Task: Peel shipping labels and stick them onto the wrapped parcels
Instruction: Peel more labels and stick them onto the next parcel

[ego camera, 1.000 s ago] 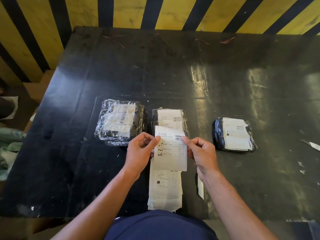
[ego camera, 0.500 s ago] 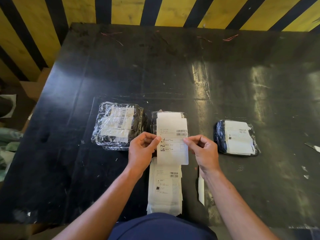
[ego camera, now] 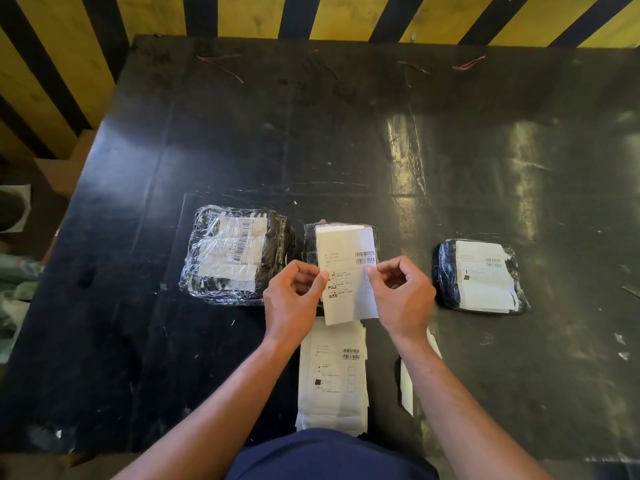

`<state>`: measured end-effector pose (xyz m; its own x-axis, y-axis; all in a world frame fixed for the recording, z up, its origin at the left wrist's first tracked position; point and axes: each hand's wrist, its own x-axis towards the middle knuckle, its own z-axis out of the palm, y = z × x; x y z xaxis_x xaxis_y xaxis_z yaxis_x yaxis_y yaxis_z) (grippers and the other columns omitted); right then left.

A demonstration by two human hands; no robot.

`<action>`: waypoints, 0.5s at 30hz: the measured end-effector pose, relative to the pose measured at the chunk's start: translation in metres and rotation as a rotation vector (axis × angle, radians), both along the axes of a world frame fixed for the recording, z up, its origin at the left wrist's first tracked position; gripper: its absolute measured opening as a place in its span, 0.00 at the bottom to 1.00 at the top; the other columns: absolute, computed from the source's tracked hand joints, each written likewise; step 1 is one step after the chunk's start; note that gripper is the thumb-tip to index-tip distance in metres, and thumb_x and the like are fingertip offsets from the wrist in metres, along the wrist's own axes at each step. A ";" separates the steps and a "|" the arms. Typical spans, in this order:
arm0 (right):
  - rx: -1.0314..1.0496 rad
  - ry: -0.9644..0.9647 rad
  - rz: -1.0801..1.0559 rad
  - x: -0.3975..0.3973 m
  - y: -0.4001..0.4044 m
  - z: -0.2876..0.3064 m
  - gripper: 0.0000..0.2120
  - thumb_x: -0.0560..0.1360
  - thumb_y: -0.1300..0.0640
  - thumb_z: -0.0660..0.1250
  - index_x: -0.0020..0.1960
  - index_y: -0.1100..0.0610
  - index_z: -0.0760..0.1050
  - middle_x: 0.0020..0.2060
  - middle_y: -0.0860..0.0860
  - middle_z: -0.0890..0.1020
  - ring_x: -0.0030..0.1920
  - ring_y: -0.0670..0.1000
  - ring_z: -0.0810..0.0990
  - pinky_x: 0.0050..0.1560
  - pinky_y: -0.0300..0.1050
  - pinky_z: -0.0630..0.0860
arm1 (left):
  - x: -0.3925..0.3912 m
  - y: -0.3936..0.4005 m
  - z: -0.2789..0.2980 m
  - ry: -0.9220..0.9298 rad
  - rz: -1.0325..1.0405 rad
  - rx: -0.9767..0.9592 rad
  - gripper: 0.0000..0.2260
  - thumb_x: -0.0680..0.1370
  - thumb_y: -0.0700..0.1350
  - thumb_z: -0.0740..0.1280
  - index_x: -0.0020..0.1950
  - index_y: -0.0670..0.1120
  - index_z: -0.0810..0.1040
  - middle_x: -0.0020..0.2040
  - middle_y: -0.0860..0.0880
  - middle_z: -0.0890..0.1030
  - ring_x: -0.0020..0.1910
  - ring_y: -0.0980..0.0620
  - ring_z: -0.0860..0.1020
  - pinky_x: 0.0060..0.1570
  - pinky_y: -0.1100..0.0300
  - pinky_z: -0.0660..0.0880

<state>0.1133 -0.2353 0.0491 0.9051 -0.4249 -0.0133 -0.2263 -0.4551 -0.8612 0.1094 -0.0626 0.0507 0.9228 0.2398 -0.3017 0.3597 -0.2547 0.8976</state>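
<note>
A black table (ego camera: 346, 140) carries three wrapped parcels. The left parcel (ego camera: 235, 254) and right parcel (ego camera: 479, 275) lie in full view; the middle parcel (ego camera: 310, 240) is mostly hidden behind a label (ego camera: 346, 271) held over it. The left hand (ego camera: 291, 299) and right hand (ego camera: 401, 299) pinch the label's side edges. A stack of labels (ego camera: 332, 375) lies nearer, its lower end cut off by the person's clothing; the print is too small to read.

Our two bare forearms reaching up from the bottom edge, our left hand (ego camera: 294, 303) and right hand (ego camera: 403, 299) at frame centre, fingers curled, thumbs and forefingers pinching, knuckles facing us
</note>
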 end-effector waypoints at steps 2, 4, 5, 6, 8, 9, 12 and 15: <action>0.001 0.038 0.013 0.005 0.000 -0.006 0.07 0.74 0.57 0.78 0.41 0.55 0.81 0.35 0.43 0.83 0.36 0.42 0.80 0.38 0.28 0.73 | 0.007 -0.001 -0.001 0.037 0.009 0.046 0.04 0.78 0.47 0.76 0.47 0.51 0.82 0.42 0.54 0.87 0.42 0.58 0.86 0.42 0.59 0.85; 0.018 0.098 0.004 0.011 0.000 -0.013 0.07 0.74 0.57 0.78 0.40 0.54 0.82 0.34 0.43 0.83 0.36 0.42 0.81 0.37 0.27 0.73 | 0.017 -0.002 0.001 0.088 0.025 0.077 0.04 0.78 0.47 0.77 0.47 0.51 0.83 0.41 0.54 0.86 0.41 0.58 0.85 0.40 0.66 0.82; 0.026 0.130 -0.008 0.015 0.000 -0.015 0.07 0.74 0.57 0.79 0.40 0.53 0.82 0.34 0.43 0.83 0.36 0.42 0.81 0.37 0.27 0.73 | 0.022 -0.003 0.002 0.114 0.031 0.093 0.04 0.77 0.47 0.77 0.48 0.50 0.83 0.42 0.54 0.86 0.41 0.58 0.85 0.37 0.69 0.80; 0.034 0.158 -0.020 0.019 0.000 -0.017 0.07 0.73 0.56 0.79 0.40 0.53 0.82 0.34 0.42 0.83 0.36 0.41 0.81 0.36 0.26 0.72 | 0.028 -0.004 0.002 0.137 0.031 0.109 0.04 0.77 0.47 0.77 0.49 0.50 0.83 0.42 0.54 0.85 0.41 0.59 0.84 0.35 0.71 0.78; 0.040 0.203 -0.035 0.029 -0.001 -0.020 0.06 0.73 0.56 0.79 0.40 0.54 0.83 0.34 0.42 0.83 0.35 0.41 0.80 0.35 0.25 0.71 | 0.039 -0.006 0.001 0.166 0.025 0.137 0.05 0.77 0.47 0.77 0.50 0.50 0.83 0.43 0.55 0.85 0.42 0.60 0.83 0.35 0.72 0.75; 0.043 0.224 -0.039 0.034 -0.001 -0.021 0.06 0.73 0.56 0.79 0.41 0.54 0.83 0.34 0.43 0.83 0.35 0.40 0.80 0.34 0.25 0.70 | 0.044 -0.007 0.000 0.174 0.024 0.147 0.05 0.77 0.47 0.77 0.50 0.50 0.83 0.43 0.55 0.85 0.42 0.60 0.83 0.36 0.70 0.76; 0.061 0.288 -0.056 0.048 -0.002 -0.024 0.05 0.73 0.55 0.79 0.41 0.54 0.84 0.35 0.43 0.84 0.35 0.40 0.79 0.33 0.27 0.68 | 0.055 -0.009 -0.007 0.199 0.026 0.155 0.05 0.77 0.46 0.77 0.51 0.49 0.84 0.43 0.54 0.85 0.42 0.60 0.83 0.38 0.68 0.77; 0.068 0.334 -0.050 0.055 -0.002 -0.028 0.05 0.73 0.56 0.79 0.41 0.54 0.84 0.35 0.43 0.83 0.34 0.40 0.79 0.33 0.29 0.67 | 0.061 -0.010 -0.013 0.221 0.029 0.164 0.07 0.77 0.46 0.77 0.53 0.47 0.84 0.44 0.53 0.85 0.43 0.61 0.83 0.40 0.66 0.78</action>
<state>0.1687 -0.2374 0.0208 0.8239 -0.4569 -0.3353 -0.5218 -0.3803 -0.7636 0.1701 -0.0724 0.0375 0.8307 0.3276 -0.4502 0.5518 -0.3771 0.7438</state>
